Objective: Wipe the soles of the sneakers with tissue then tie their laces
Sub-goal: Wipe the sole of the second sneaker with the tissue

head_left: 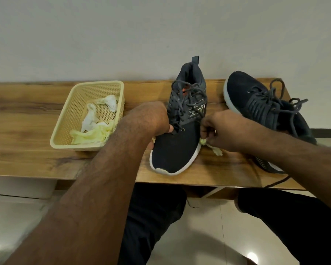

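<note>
Left forearm, nearest the viewer, rising from 7 o'clock toward centre. It ends in the left hand, fingers curled round the inner flank of the near sneaker, thumb by the lowest eyelet, holding the shoe upright with its toe toward 6 o'clock. At 3 o'clock of the shoe, the right hand pinches a wad of yellowish tissue against the white sole edge, a tail of paper trailing onto the table.

Step in hand, as judged: wiping the outer sole rim. To do it well, keep the left hand's hold firm so the shoe cannot slide; draw the tissue along the rim from midfoot toward the toe, where a scuffed patch shows at 6 o'clock; refold the wad for a clean face. The underside would need the shoe tipped on its side.

Laces of this shoe lie loose and untied. The second sneaker, at 2 o'clock, toe toward 11 o'clock, is likewise unlaced, one lace hanging over the table edge. A yellow basket at 10 o'clock holds crumpled tissues.
</note>
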